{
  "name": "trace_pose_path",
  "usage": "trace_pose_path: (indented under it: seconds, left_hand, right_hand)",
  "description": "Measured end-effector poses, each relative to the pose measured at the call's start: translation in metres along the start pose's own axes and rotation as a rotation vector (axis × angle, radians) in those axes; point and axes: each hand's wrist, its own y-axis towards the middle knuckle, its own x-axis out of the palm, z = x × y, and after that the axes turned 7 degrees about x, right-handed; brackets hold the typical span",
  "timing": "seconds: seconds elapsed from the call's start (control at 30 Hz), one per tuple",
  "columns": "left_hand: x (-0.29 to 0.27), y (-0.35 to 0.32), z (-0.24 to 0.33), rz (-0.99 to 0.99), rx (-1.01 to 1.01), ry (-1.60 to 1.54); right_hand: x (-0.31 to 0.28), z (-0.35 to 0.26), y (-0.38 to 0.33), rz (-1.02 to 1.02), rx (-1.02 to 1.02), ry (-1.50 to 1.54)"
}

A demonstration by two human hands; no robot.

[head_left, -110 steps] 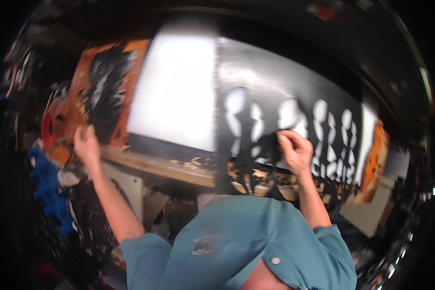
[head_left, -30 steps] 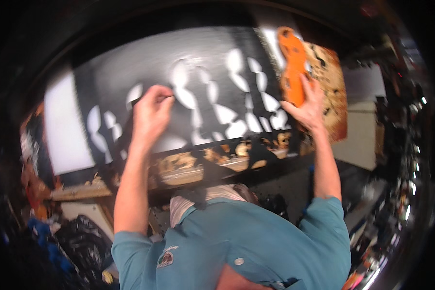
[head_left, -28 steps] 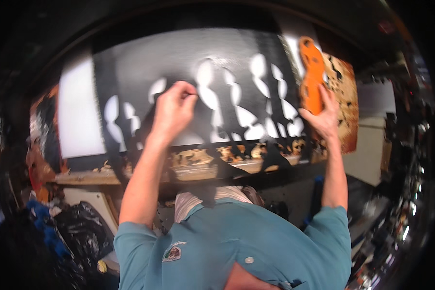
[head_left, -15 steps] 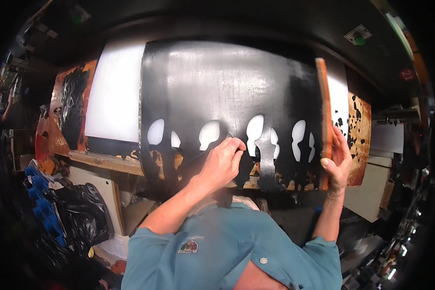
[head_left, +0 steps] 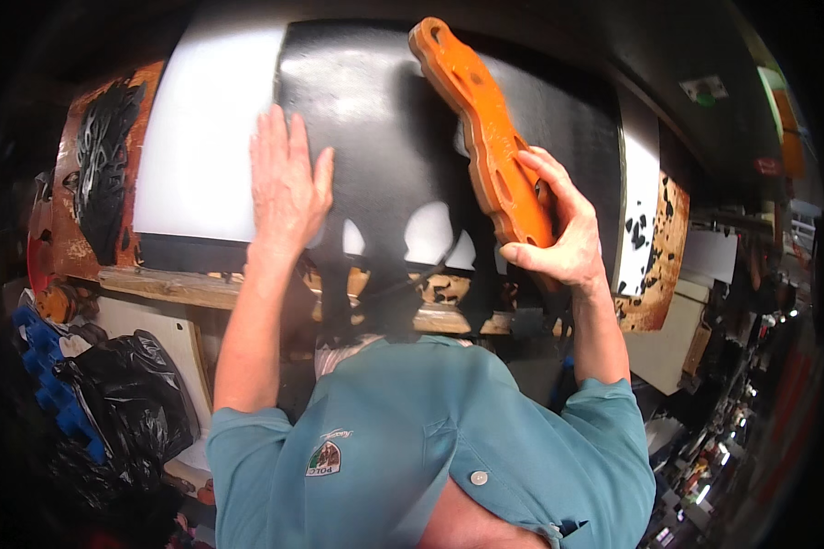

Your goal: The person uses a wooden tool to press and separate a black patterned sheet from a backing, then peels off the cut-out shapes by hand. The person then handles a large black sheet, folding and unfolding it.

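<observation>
A large black sheet [head_left: 357, 156], like leather or rubber, lies on the work surface with cut-out holes and dangling strips along its near edge. My left hand [head_left: 288, 183] rests flat at the sheet's left edge, fingers stretched out, partly over the white board [head_left: 201, 137]. In my right hand [head_left: 568, 220] is a long orange cutting die [head_left: 494, 128], gripped by its near end between thumb and fingers. Its outline is wavy, with several holes through it. The die is tilted above the sheet, its far end pointing away and left; whether it touches cannot be told.
A wooden rail [head_left: 174, 285] runs along the front of the work surface. Black offcuts [head_left: 110, 169] lie on a brown board at left, and small scraps [head_left: 639, 238] at right. A black plastic bag [head_left: 133, 389] sits low at left. A dark machine head [head_left: 668, 55] overhangs the back.
My left hand has left the cut-outs at the near edge and moved left and away, opening flat. The orange die has swung from edge-on to face-up and moved leftward in my right hand.
</observation>
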Motion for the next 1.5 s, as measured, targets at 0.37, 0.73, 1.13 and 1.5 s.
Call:
trace_pose_path:
  seconds: [0.37,0.73,1.13,1.5]
  left_hand:
    - [-0.013,0.006,0.002,-0.055,-0.143,-0.211]
    - [0.048,0.091,-0.047,0.226,-0.313,-0.465]
    - [0.049,0.092,-0.045,0.376,-0.383,-0.621]
    - [0.023,0.074,-0.043,0.318,-0.309,-0.567]
  right_hand:
    - [0.07,-0.009,0.092,-0.063,-0.31,-0.4]
    - [0.047,0.034,0.076,-0.113,-0.356,-0.289]
    - [0.062,0.048,0.065,0.083,-0.421,-0.334]
    - [0.052,0.042,0.042,0.073,-0.349,-0.344]
